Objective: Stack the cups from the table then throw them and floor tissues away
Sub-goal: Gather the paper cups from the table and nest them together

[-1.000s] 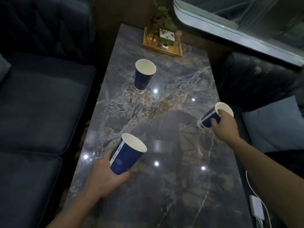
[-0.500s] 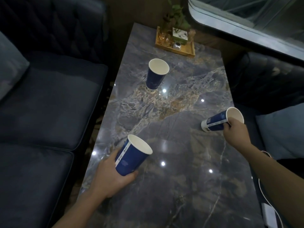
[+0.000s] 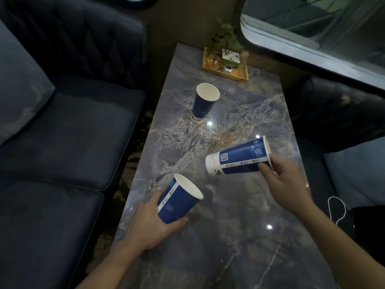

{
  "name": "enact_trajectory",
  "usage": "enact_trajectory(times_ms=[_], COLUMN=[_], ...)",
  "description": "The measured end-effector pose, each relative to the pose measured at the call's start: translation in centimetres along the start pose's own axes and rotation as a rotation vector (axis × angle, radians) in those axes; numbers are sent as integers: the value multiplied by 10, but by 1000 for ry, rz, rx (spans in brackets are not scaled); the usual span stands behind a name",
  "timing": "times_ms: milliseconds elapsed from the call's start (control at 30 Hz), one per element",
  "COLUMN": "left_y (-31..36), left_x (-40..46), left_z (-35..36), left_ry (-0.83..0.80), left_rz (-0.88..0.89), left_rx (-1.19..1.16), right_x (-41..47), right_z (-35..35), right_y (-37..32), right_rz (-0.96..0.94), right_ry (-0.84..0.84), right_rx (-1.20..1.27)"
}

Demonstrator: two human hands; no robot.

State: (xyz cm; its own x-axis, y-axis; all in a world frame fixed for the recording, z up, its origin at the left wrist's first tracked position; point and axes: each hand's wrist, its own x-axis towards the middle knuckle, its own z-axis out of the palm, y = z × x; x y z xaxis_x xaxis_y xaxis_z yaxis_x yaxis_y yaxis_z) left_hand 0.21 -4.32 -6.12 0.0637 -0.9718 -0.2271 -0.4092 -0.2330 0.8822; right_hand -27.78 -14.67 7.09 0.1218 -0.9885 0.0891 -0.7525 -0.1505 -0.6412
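Three blue paper cups with white insides are over the grey marble table. My left hand grips one cup near its base, tilted with its mouth up and to the right. My right hand holds a second cup by its rim, lying almost level in the air, its white base pointing left toward the first cup. A gap remains between them. The third cup stands upright, further back on the table. No tissues are visible.
A wooden tray with a small plant and ornaments sits at the table's far end. Dark sofas flank the table, left and right. A pale cushion and a white cable lie at right.
My right hand has lifted its cup, turned it level and carried it left toward the cup in my left hand. The view has shifted left and closer.
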Motion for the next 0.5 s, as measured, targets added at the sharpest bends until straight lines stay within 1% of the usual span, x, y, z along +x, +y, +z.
enact_trajectory(times_ms=[67, 200, 300, 500], left_y=[1, 5, 7, 10], left_x=[-4, -11, -17, -23], left_z=[-2, -4, -5, -4], left_ry=[-5, -40, -61, -73], left_rz=[1, 17, 27, 61], left_rx=[8, -3, 9, 119], right_x=[-8, -23, -32, -41], right_z=[0, 0, 4, 15], right_y=[-15, -41, -56, -62], right_rz=[-18, -72, -104, -85], right_ry=[-6, -35, -59, -113], right_rx=[72, 130, 128, 129])
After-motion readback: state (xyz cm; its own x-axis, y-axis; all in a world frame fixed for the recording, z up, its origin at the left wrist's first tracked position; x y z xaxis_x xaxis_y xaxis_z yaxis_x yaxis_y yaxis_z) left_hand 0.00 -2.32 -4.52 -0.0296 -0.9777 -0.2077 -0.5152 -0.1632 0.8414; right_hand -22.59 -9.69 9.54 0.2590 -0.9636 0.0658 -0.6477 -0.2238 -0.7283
